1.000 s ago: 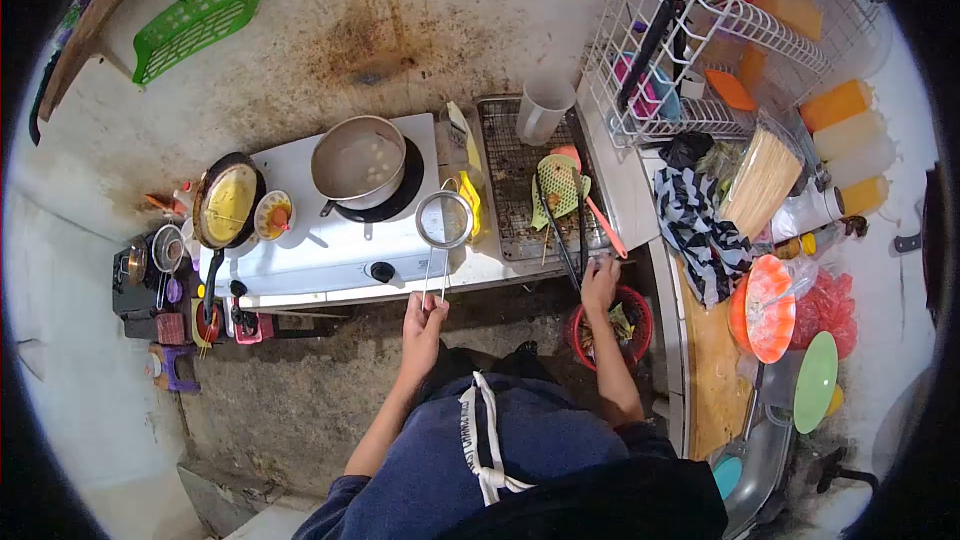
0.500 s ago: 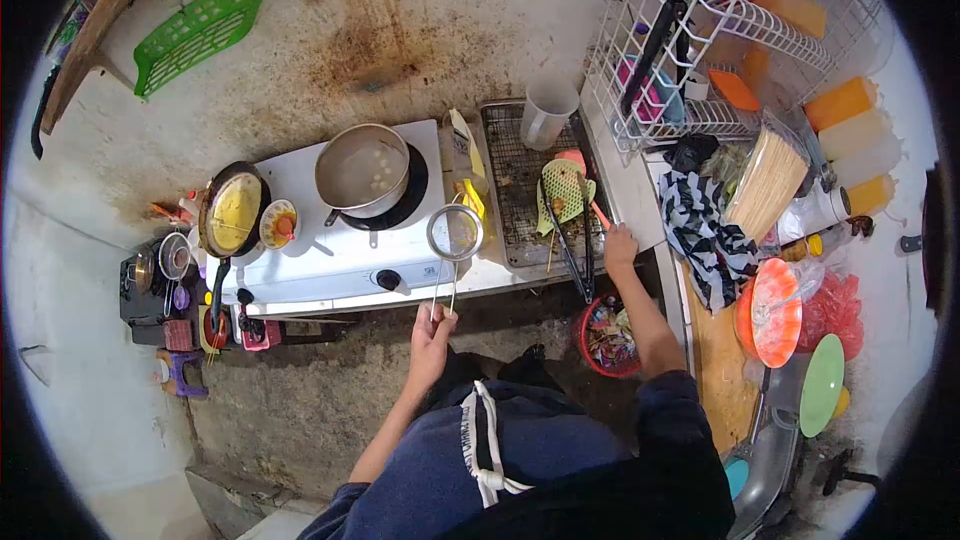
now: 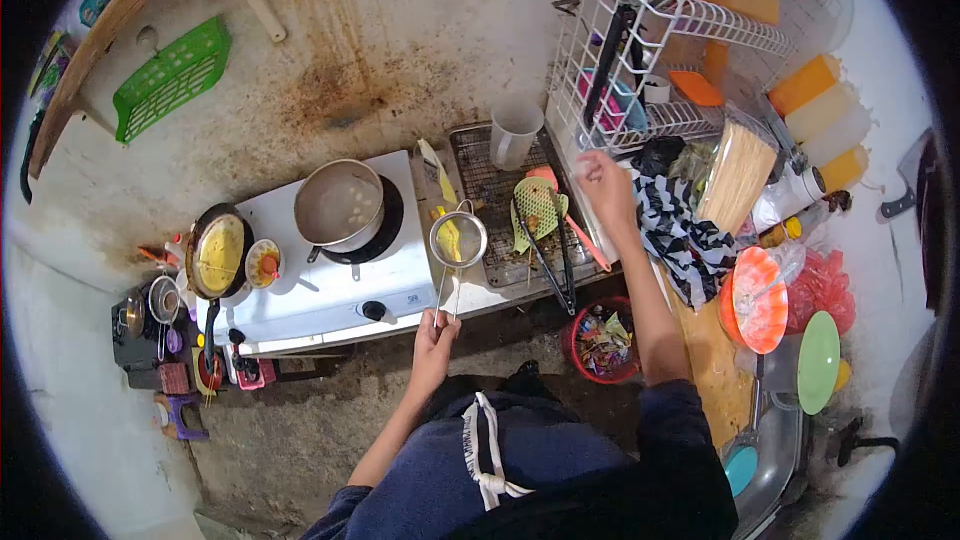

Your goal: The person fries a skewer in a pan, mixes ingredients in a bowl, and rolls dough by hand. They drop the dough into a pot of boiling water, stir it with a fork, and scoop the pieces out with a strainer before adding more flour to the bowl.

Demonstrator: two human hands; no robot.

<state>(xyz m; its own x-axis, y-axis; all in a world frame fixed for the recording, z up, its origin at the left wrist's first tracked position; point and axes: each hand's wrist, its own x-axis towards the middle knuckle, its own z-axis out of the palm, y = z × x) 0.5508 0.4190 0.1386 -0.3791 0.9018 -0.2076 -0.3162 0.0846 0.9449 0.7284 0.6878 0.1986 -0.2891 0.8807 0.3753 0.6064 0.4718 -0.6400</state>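
Note:
My left hand (image 3: pixel 434 342) is closed around the wire handle of a small mesh strainer (image 3: pixel 460 238), whose round basket sits above the counter right of the stove. My right hand (image 3: pixel 606 190) is raised near the dish rack, fingers loosely bent and slightly blurred, with no held object visible. Below it a pink-handled utensil (image 3: pixel 588 244) rests across the wire-rack tray (image 3: pixel 476 155). Also on the tray are a yellow-green perforated scoop (image 3: pixel 536 208), black tongs (image 3: pixel 546 265) and a clear plastic jug (image 3: pixel 513 136).
The white stove (image 3: pixel 320 290) carries a pot (image 3: pixel 338 202) with liquid and pale round pieces. At left are a frying pan (image 3: pixel 222 252) and a small bowl (image 3: pixel 264 265). A white dish rack (image 3: pixel 650 122) stands at right. A red waste basket (image 3: pixel 572 350) is below the counter.
My right hand has let go of the pink handle and moved up toward the dish rack. My left hand still holds the strainer. The view has shifted slightly.

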